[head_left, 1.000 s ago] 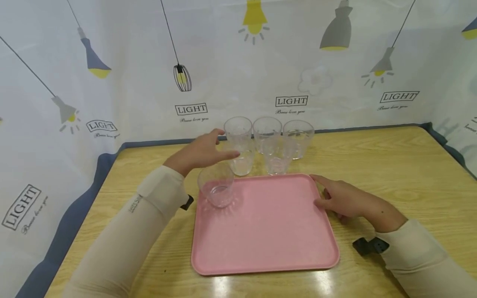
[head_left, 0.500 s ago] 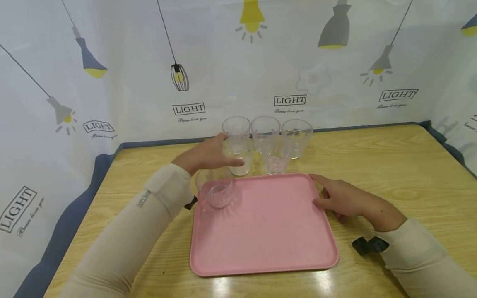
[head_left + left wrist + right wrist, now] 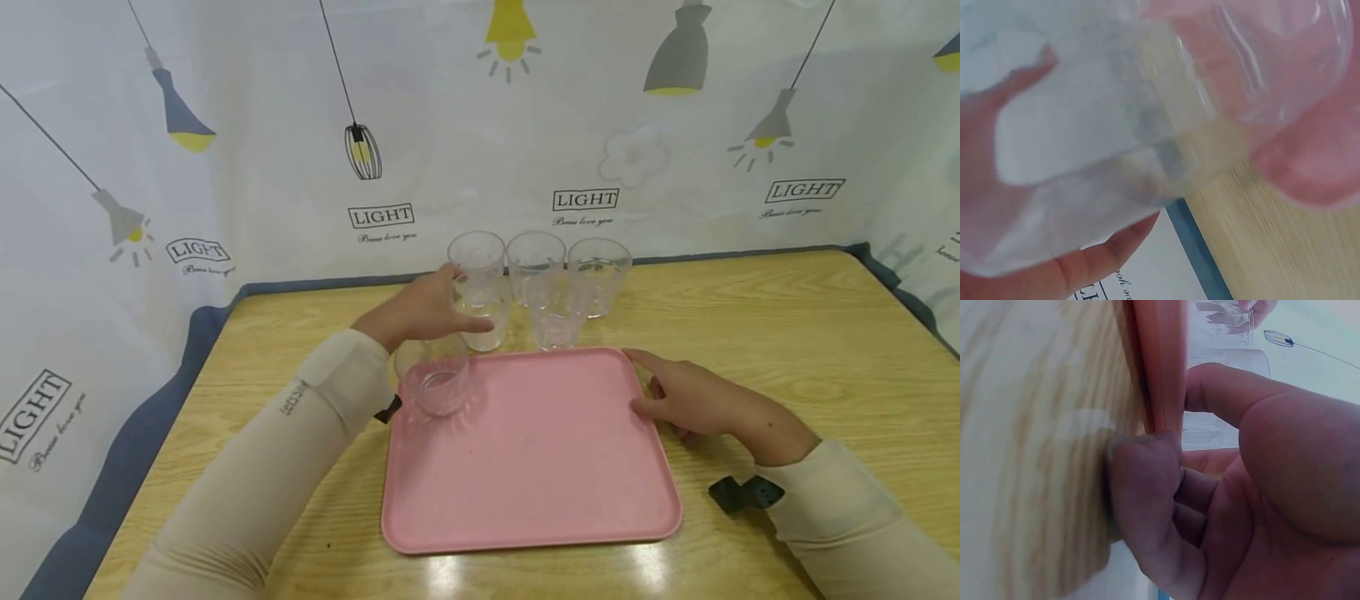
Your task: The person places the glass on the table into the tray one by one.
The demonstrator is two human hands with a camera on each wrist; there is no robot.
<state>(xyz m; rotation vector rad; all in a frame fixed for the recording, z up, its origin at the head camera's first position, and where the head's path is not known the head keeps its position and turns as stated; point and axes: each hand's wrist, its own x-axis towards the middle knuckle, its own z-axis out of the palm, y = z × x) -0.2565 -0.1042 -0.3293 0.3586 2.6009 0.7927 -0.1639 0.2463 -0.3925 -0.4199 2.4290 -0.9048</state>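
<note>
My left hand (image 3: 416, 312) grips a clear tumbler (image 3: 489, 297) standing behind the pink tray (image 3: 540, 450), its thumb across the front and fingers around the far side. Transparent walls fill much of the left wrist view, with fingers (image 3: 1097, 262) curving along them. Another clear tumbler (image 3: 435, 379) stands upright on the tray's back left corner, just under the left wrist. At the tray's right edge, near the back corner, my right hand (image 3: 697, 400) pinches the rim. The right wrist view shows thumb and fingers on either side of that rim (image 3: 1163, 362).
Behind the tray, a fourth-side tumbler (image 3: 557, 321) stands right of the gripped one. Three more tumblers (image 3: 598, 279) line up at the back, close to the printed curtain (image 3: 450, 183). The wooden table (image 3: 787, 333) extends to both sides.
My left hand has lowered and moved slightly right, closing around the front left tumbler behind the tray. My right hand keeps its place on the tray's edge.
</note>
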